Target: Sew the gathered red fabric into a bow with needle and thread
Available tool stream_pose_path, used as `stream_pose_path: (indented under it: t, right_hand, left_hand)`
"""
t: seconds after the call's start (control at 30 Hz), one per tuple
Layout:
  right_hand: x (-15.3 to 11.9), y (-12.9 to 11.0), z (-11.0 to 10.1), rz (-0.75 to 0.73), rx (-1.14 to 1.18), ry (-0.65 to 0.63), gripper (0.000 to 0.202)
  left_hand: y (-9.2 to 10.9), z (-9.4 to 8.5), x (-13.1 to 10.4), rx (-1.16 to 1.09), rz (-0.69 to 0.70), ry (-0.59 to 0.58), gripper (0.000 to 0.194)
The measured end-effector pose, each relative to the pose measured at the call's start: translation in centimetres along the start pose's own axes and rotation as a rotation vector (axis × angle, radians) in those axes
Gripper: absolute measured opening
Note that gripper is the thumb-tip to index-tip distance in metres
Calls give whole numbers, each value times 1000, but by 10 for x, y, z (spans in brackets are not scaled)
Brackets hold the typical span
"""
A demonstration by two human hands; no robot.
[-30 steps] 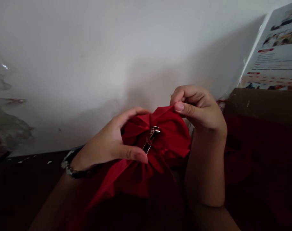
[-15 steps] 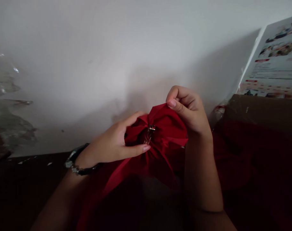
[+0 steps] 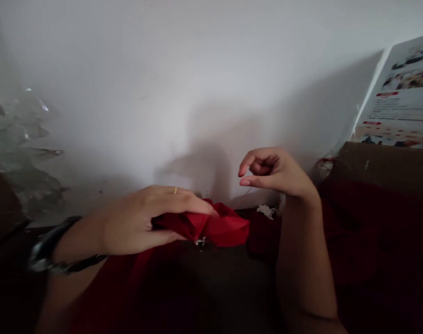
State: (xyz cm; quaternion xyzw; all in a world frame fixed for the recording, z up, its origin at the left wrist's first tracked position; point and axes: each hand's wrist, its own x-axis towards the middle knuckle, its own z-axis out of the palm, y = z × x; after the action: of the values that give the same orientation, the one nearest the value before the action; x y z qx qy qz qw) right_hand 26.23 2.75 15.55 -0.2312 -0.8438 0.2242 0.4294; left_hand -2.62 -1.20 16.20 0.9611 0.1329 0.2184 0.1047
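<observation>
While left hand (image 3: 141, 225) clamps bunched red fabric (image 3: 211, 227) at frame centre, right hand (image 3: 272, 171) hovers above-right, fingers curled, grip empty.

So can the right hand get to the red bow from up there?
Probably yes. The right hand is empty, lifted just above and right of the red bow, with only air between them. The left hand grips the bow's left side, leaving its right end bare.

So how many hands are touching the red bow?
1. The left hand grips the red bow; the right hand hangs above it, pinched on nothing that shows.
</observation>
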Motion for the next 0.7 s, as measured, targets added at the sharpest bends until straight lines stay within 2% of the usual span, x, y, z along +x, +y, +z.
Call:
stream_pose_path:
  t: [0.07, 0.13, 0.27, 0.37, 0.43, 0.5, 0.6, 0.7]
  right_hand:
    - [-7, -9, -3, 55, -147, 109, 24]
    - [-13, -19, -5, 114, -231, 110, 23]
    - [-12, -26, -2, 174, -334, -43, 25]
    - [-4, -18, 2, 243, -407, -164, 22]
    - [0, -9, 1, 289, -451, -185, 19]
    - [2, -1, -3, 333, -517, -154, 21]
    - [2, 8, -8, 383, -659, -27, 23]
    - [3, 12, -9, 400, -704, 99, 23]
  left_hand:
    - [4, -7, -11, 50, -67, -12, 37]
    - [9, -13, -19, 92, -102, -42, 40]
    - [14, -18, -23, 60, -157, -111, 47]
    - [9, -18, -19, 28, -278, -81, 47]
    - [4, -17, -16, -11, -335, -61, 50]
    - [-1, -14, -11, -106, -339, -76, 52]
    - [-3, -8, -1, -275, -318, -77, 47]
    - [0, 1, 10, -329, -315, -68, 42]
